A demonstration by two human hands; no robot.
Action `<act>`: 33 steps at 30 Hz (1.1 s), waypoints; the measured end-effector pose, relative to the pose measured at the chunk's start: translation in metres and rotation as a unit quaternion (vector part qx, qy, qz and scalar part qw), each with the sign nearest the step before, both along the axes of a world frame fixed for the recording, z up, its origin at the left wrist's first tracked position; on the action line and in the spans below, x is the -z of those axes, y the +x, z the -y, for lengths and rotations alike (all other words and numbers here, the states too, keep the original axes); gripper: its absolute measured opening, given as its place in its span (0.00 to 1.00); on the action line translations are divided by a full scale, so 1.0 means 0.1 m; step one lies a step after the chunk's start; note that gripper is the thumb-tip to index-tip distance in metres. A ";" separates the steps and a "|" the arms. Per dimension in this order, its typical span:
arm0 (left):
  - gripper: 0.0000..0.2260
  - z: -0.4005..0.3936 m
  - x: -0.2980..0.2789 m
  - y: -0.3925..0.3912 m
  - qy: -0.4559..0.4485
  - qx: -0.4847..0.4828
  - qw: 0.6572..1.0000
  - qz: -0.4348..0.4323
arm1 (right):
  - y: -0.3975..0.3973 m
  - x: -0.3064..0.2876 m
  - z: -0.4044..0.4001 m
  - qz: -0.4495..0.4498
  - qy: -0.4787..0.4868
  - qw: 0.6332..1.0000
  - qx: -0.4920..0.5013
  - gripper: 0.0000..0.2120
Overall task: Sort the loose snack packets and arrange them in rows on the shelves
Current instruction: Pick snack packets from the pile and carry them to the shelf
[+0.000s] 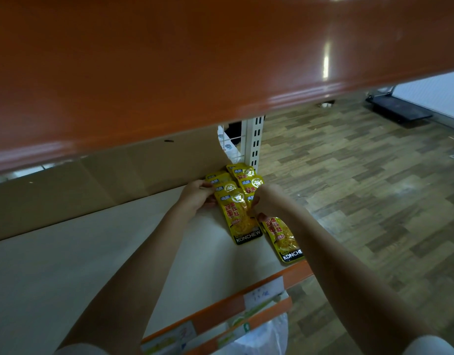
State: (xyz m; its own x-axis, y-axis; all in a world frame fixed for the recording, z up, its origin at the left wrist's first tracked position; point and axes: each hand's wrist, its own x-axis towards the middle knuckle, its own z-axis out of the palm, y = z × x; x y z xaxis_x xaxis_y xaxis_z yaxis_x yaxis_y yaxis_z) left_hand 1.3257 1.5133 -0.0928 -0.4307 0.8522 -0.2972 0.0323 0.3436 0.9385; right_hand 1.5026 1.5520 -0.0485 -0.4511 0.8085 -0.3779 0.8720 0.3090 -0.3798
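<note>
Where shelf (67, 265) ends, left hand (197, 194), right hand (268, 201) pinch KONCHEW packet (240, 217).

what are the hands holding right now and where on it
Both hands grip the front yellow packet of the left row: the left hand at its upper left edge, the right hand at its right edge, about mid-height. It lies on the shelf.

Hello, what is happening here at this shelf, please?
A person is arranging yellow KONCHEW snack packets in overlapping rows at the right end of a pale shelf. The left hand holds the left row's edge, and the right hand pinches a packet. Another packet lies near the shelf's orange front edge.
</note>
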 end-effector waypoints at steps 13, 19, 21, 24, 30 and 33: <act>0.09 0.35 0.02 -0.09 -0.038 0.004 0.954 -0.297 | 0.11 -0.15 -0.16 -0.073 0.113 0.991 -0.017 0.09; 0.13 0.79 0.00 -0.08 -0.114 0.045 0.855 -0.504 | -0.33 0.09 0.00 -0.056 0.210 0.956 -0.198 0.16; 0.14 1.03 -0.02 -0.07 -0.163 0.045 0.825 -0.540 | -0.54 0.19 0.18 -0.052 0.237 0.929 -0.278 0.17; 0.13 1.46 -0.08 -0.06 -0.238 0.027 0.777 -0.582 | -0.86 0.29 0.58 -0.043 0.258 0.890 -0.374 0.19; 0.18 2.61 -0.15 -0.31 -0.367 -0.052 0.732 -0.572 | -1.57 0.36 1.60 -0.045 0.261 0.824 -0.501 0.19; 0.20 3.36 -0.16 -0.49 -0.402 -0.108 0.721 -0.554 | -1.94 0.34 2.26 -0.080 0.250 0.790 -0.554 0.19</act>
